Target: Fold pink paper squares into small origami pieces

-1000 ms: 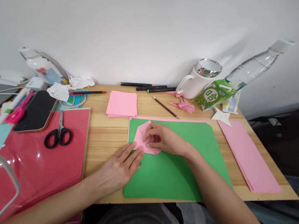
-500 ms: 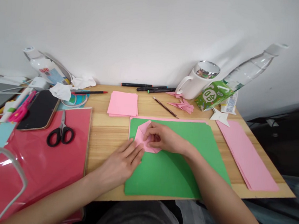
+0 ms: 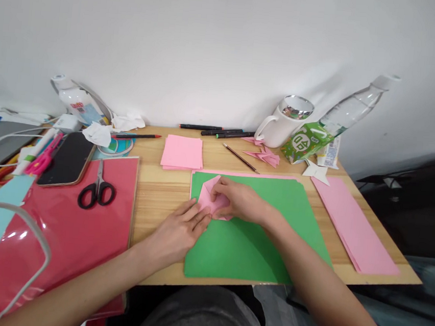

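A folded pink sheet of paper (image 3: 207, 193) lies on the upper left of the green sheets (image 3: 255, 254). Its top comes to an angled point, and my fingers cover part of it. My left hand (image 3: 184, 226) rests flat with fingers stretched out, their tips on the paper's lower left edge. Bent over the paper from the right, my right hand (image 3: 239, 201) has thumb and fingers curled together in a pinch on its inner flap. The palm side of the right hand is mostly hidden.
Square pink sheets (image 3: 182, 152) lie behind my left hand, a pencil (image 3: 241, 158) and folded pink shapes (image 3: 265, 156) further right. Scissors (image 3: 97, 190) and a phone (image 3: 67, 160) sit left on a red folder (image 3: 79, 242). A mug (image 3: 283, 123) and drink carton (image 3: 306, 142) stand behind.
My right fingers have shifted slightly on the pink paper, the thumb further from the index finger. The left hand stays on its edge. The whole view has swung a little left.
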Tool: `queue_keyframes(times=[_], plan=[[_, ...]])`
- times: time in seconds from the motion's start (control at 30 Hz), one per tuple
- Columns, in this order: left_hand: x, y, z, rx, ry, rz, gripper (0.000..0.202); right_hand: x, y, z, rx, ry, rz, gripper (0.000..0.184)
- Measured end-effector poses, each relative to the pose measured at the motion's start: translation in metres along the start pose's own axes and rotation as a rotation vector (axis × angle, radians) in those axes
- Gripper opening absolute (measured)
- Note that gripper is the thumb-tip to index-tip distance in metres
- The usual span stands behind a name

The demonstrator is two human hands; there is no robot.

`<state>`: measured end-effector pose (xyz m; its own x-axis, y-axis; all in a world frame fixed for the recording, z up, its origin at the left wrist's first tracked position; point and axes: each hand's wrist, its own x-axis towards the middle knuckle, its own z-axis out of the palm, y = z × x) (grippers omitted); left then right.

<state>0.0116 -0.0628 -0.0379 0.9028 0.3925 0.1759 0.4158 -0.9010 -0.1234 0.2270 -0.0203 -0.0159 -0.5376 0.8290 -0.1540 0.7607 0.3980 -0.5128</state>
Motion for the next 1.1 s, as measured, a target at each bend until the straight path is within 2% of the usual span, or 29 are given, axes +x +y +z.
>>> queue_keyframes(times=[0.1,0.27,0.43,0.7,0.87,1.03,1.1], plan=[[-0.001,0.000,0.001,0.001,0.015,0.007,0.033,-0.003,-0.004,-0.002,-0.128,-0.006,0.093,0.039],[-0.001,-0.003,0.005,-0.023,0.036,0.009,0.031,-0.013,-0.002,-0.002,-0.176,0.006,0.092,0.053],[-0.001,-0.005,0.005,-0.110,0.092,-0.037,0.032,-0.025,0.003,-0.002,-0.213,0.011,0.174,0.061],[0.003,-0.013,-0.008,-0.300,0.079,-0.103,0.034,-0.035,0.007,0.001,-0.159,0.047,0.177,0.059],[-0.003,-0.017,-0.010,-0.481,0.066,-0.189,0.037,-0.039,0.005,0.001,-0.139,0.060,0.181,0.053],[-0.009,-0.011,-0.006,-0.428,0.096,-0.188,0.030,-0.041,0.000,-0.001,-0.185,0.071,0.187,0.053],[-0.010,-0.010,-0.005,-0.367,0.105,-0.172,0.031,-0.040,-0.001,-0.001,-0.199,0.094,0.172,0.046]])
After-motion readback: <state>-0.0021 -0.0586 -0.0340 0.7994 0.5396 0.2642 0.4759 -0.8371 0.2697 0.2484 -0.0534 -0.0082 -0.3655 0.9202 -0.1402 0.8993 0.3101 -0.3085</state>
